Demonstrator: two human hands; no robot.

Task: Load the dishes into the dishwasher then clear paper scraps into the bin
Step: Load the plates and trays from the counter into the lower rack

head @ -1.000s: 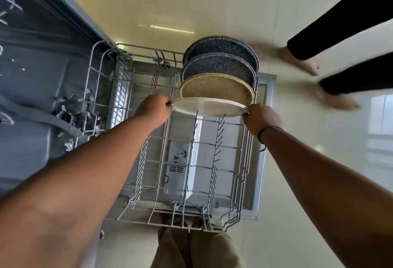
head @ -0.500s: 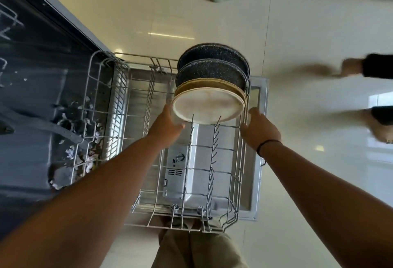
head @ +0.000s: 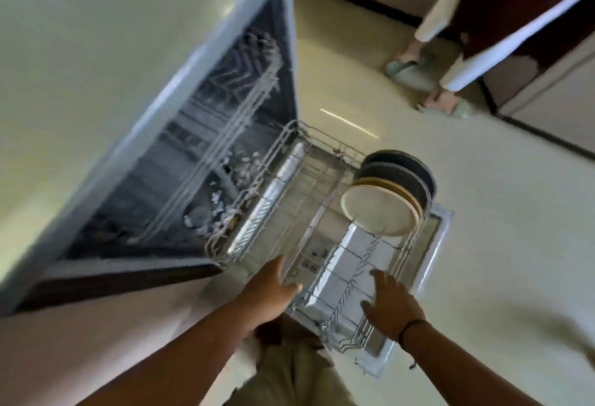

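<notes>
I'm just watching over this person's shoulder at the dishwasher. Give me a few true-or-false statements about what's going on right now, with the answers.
1. Both hands are holding a plate. False: the left hand and right hand are empty, with fingers spread, above the rack.
2. The cream plate stands on edge at the front of the row. True.
3. The two dark plates stand behind the lighter ones. True.
4. The rack is pushed all the way into the machine. False: it is pulled out over the open door.
5. White scraps lie inside the dishwasher. True.
</notes>
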